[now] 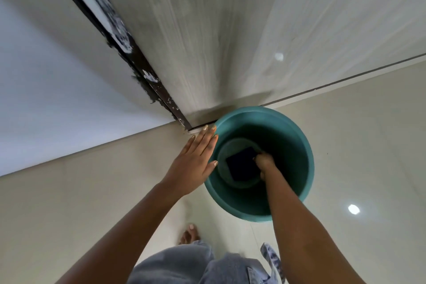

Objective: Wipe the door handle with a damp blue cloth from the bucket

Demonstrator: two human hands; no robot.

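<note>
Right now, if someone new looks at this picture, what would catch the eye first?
First the teal bucket on the pale floor, close against the door. The right hand reaches deep inside it and touches a dark blue cloth at the bottom. The left hand lies flat and open against the bucket's outer rim.

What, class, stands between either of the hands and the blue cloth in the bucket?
Nothing visible. The right hand is down inside the bucket, already at the edge of the cloth on the bottom. The left hand rests flat against the bucket's outer rim, so only the wall separates it from the cloth.
</note>
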